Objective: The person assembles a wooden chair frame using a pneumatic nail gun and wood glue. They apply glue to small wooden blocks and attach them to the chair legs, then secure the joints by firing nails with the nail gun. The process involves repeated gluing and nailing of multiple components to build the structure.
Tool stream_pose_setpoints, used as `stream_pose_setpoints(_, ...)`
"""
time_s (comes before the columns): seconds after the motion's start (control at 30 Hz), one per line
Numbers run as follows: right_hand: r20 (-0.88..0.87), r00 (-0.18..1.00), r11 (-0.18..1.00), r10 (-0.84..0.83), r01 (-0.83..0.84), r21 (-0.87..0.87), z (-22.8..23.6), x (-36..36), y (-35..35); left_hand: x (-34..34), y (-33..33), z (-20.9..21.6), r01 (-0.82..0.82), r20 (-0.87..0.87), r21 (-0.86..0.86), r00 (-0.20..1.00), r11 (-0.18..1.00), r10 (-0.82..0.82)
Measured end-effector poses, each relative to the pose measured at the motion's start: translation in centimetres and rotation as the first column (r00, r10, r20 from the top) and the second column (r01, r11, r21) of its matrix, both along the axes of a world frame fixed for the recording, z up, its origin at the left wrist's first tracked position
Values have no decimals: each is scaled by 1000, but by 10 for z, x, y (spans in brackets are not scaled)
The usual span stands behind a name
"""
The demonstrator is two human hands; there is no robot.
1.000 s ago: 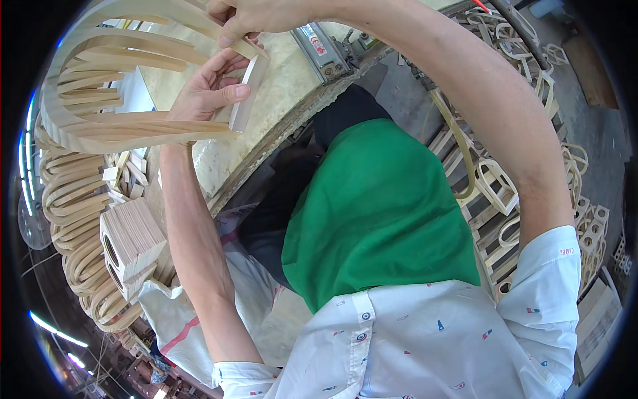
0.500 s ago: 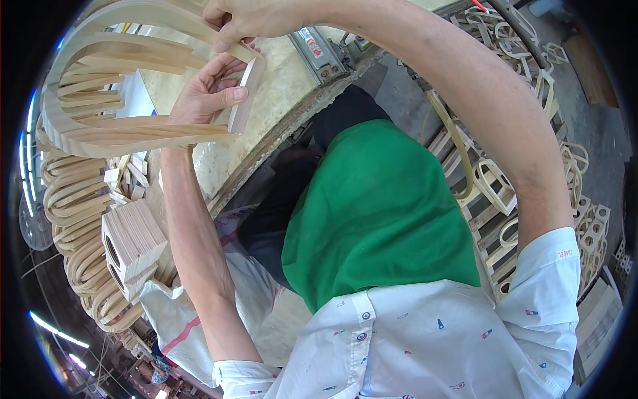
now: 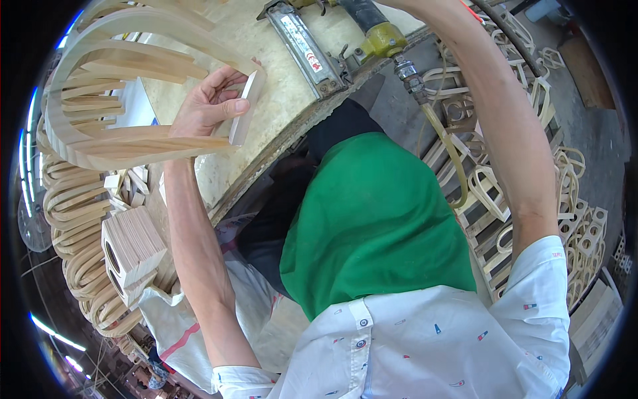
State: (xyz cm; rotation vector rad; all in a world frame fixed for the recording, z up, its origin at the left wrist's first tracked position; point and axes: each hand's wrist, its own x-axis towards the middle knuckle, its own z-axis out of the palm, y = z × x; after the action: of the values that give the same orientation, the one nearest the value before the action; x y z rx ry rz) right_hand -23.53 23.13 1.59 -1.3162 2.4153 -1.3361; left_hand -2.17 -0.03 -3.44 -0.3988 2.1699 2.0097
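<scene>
Head: left hand [image 3: 205, 106] at ten o'clock pinches strip [image 3: 244, 122]; best held flush to curved frame [image 3: 159, 147]; right hand unseen, can't tell.

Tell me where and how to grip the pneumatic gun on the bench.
Its dark handle looks best, approached from the right: the visible stretch is slim and bare, with a gap to the magazine on its left. Keep off the hose fitting beyond its near end.
</scene>
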Motion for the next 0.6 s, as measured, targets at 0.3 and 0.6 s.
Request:
stream_pose_setpoints(0.3,-65,981,954,-181,191,230,-49,-8,-5,-1,1,2,-11,-29,-54,1000,998,9)
stream_pose_setpoints(0.6,854,431,944,292,12,-329,-60,23,24,5,-5,-3,-43,-18,-38,999,998,42)
